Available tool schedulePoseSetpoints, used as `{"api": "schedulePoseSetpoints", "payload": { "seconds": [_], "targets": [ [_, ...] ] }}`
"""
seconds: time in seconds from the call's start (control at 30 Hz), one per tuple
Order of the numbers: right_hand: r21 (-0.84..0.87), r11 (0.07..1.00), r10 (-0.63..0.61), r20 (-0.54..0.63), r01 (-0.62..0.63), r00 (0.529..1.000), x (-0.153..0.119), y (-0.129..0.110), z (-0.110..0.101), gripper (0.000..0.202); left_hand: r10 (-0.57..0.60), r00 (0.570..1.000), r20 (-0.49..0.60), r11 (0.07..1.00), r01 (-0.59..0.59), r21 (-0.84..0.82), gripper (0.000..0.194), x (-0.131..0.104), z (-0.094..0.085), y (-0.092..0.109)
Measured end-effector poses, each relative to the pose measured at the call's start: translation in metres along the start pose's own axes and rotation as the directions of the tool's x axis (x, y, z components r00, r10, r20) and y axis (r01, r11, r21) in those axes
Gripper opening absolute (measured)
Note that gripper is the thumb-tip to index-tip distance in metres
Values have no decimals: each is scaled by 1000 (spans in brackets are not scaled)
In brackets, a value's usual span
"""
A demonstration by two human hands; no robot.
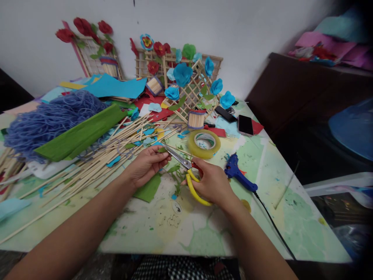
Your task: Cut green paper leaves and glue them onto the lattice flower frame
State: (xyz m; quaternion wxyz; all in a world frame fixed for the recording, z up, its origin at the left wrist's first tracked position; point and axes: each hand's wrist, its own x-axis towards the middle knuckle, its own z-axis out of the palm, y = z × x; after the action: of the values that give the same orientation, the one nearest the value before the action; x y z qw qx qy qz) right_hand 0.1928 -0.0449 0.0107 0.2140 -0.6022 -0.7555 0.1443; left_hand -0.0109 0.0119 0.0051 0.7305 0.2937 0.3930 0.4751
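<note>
My right hand (214,181) is closed round the yellow handles of a pair of scissors (184,161), whose blades point up and left. My left hand (151,163) pinches a small piece of green paper (162,149) right at the blade tips. Below the left hand, a larger sheet of green paper (149,189) lies partly hidden on the table. Thin green paper scraps (176,175) are scattered under the scissors. A roll of clear yellowish tape (190,146) lies just beyond them.
A blue glue gun (240,173) with a black cord lies at right, near a phone (245,125). Thin wooden sticks (96,171), blue yarn (55,120) and folded green paper (81,134) cover the left. Stick lattices with blue paper flowers (183,74) lean against the wall.
</note>
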Motion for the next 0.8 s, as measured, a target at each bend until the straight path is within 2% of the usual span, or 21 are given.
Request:
{"api": "schedulePoseSetpoints", "payload": {
  "seconds": [0.23,0.5,0.8],
  "targets": [
    [-3,1000,10,3,-10,1000,0,1,0,43,46,999,-5,997,-46,66,10,2,-3,-1],
    [27,999,19,24,-20,1000,-1,1,0,36,95,995,9,986,-96,138,17,2,-3,0],
    [15,1000,23,29,-24,999,0,3,0,35,240,969,52,918,-244,313,23,8,-12,-2]
  ]
}}
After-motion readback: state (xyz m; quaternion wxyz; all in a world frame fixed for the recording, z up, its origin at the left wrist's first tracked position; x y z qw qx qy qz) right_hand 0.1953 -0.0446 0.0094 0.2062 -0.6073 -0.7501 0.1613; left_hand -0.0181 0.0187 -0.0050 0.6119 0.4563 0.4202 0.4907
